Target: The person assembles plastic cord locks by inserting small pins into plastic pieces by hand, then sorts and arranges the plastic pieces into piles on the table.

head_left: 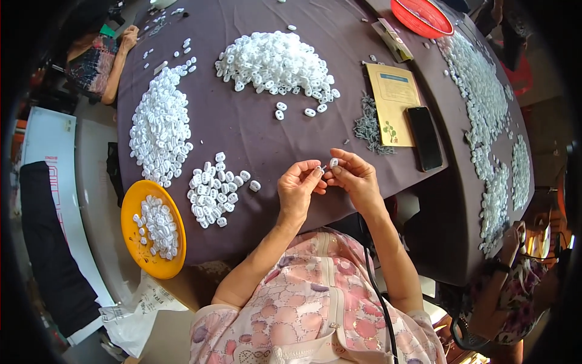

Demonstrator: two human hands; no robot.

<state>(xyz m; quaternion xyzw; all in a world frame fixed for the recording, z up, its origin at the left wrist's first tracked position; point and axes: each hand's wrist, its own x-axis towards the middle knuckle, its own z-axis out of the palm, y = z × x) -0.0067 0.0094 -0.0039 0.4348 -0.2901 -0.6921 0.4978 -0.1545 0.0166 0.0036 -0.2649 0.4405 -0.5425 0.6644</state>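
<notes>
Near the table's front edge, my two hands meet with the fingertips almost touching. My right hand (359, 182) pinches a small white oval plastic piece (334, 162) between thumb and fingers. Closed in a pinch beside it, my left hand (296, 187) has something small and pale at its fingertips, too small to name. To the left of my hands lies a loose cluster of white two-holed plastic pieces (212, 193). Slender little grey parts (371, 126) form a pile just beyond my right hand.
A large white heap (273, 64) lies farther back, another heap (160, 124) at left. An orange plate (130, 227) holds more pieces. At right are a yellow envelope (391, 91), a black phone (424, 138), a red basket (422, 17) and translucent pieces (485, 103). People sit at both sides.
</notes>
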